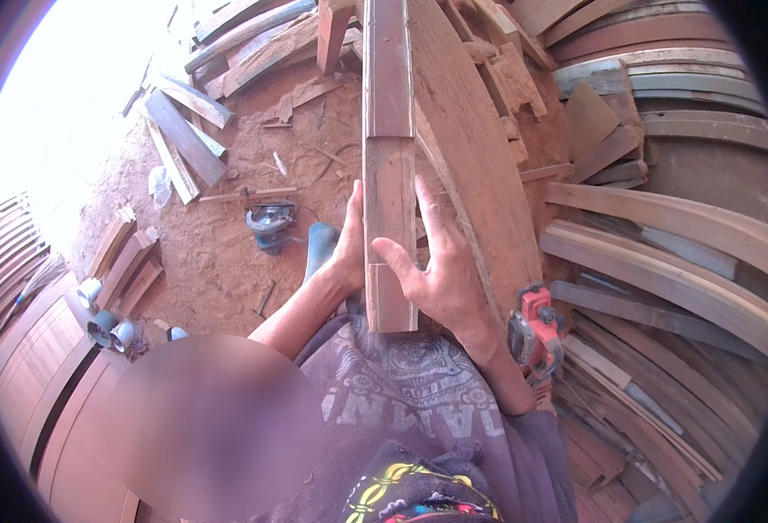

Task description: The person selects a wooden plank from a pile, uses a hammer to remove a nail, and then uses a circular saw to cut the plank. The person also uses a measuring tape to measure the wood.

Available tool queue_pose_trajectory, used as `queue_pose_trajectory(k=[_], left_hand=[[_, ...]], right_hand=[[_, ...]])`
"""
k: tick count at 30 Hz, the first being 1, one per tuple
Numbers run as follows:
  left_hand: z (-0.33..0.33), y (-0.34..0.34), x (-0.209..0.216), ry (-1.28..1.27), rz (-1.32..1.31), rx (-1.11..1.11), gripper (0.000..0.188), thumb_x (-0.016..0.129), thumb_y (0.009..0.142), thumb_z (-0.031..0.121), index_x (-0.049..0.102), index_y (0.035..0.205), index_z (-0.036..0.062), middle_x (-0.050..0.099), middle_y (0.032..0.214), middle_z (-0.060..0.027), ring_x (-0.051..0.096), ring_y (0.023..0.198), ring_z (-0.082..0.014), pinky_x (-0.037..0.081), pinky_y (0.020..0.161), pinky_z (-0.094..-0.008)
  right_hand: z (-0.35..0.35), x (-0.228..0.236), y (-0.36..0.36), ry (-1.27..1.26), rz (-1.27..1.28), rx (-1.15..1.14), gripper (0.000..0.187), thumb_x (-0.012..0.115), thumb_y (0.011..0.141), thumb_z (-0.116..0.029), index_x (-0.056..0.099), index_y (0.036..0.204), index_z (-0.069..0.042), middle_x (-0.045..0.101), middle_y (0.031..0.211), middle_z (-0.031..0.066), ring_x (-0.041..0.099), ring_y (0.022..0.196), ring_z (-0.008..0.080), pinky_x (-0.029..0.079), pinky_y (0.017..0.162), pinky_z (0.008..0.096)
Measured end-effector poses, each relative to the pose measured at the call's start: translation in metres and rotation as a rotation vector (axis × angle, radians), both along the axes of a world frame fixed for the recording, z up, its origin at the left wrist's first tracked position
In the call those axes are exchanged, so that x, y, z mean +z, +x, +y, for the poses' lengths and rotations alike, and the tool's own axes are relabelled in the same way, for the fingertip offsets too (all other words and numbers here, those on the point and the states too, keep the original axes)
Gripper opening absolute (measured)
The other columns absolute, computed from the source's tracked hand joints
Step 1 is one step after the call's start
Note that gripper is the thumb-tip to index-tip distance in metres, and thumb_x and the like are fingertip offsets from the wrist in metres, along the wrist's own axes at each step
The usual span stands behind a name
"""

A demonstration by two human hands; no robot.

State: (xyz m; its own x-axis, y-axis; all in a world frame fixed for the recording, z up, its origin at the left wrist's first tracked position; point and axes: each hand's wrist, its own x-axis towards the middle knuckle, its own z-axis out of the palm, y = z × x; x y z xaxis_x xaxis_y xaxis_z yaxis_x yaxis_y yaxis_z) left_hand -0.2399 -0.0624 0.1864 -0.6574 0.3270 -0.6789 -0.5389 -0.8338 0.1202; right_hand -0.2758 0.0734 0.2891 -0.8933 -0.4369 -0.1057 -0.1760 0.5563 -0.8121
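A long wooden beam [391, 187] runs away from my body, its upper face crossed by a step and, closer to me, a joint line. My left hand [349, 248] presses along the beam's left side with straight fingers, its thumb hidden. On the other side, my right hand [440, 275] grips the beam, thumb laid over the top face and fingers stretched along the right side. The beam's near end reaches my shirt. A red power tool [536, 329], resembling a hand planer, is just right of my right forearm.
A wide plank [488, 183] lies right of the beam. Stacked boards [663, 253] fill the right side. On the sandy ground at left are a blue-grey power tool [270, 224] and loose offcuts [183, 135]. Flat wooden panels [48, 375] stand at lower left.
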Motion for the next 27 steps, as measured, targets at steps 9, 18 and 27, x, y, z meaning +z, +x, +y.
queue_pose_trajectory(k=[9,18,27], left_hand=[[-0.003,0.0,-0.005,0.078,-0.04,-0.056,0.09,0.03,0.103,0.082,0.044,0.162,0.0154,0.057,0.151,-0.015,0.059,0.135,-0.0317,0.052,0.111,-0.0527],[-0.007,0.002,0.019,-0.669,0.149,-0.263,0.086,0.055,0.107,0.058,0.039,0.158,-0.0096,0.056,0.149,-0.0275,0.059,0.134,-0.0296,0.049,0.114,-0.0417],[-0.001,-0.015,0.062,-1.112,0.704,-0.547,0.084,0.08,0.095,0.025,0.036,0.164,0.0037,0.065,0.125,-0.022,0.072,0.097,-0.0256,0.06,0.083,-0.038]], right_hand=[[0.01,0.004,0.008,0.042,-0.109,0.048,0.097,0.083,0.094,-0.035,0.03,0.163,0.008,0.056,0.145,0.0391,0.059,0.138,0.0454,0.048,0.114,0.0459],[0.034,-0.005,0.016,-0.448,-0.684,-0.278,0.093,0.075,0.1,-0.041,0.027,0.166,0.003,0.053,0.155,0.0237,0.053,0.142,0.0283,0.043,0.119,0.0385],[0.037,-0.037,0.021,-0.776,-1.04,-0.659,0.079,0.035,0.11,-0.067,0.045,0.156,-0.004,0.063,0.14,0.0164,0.064,0.128,0.029,0.057,0.101,0.0446]])
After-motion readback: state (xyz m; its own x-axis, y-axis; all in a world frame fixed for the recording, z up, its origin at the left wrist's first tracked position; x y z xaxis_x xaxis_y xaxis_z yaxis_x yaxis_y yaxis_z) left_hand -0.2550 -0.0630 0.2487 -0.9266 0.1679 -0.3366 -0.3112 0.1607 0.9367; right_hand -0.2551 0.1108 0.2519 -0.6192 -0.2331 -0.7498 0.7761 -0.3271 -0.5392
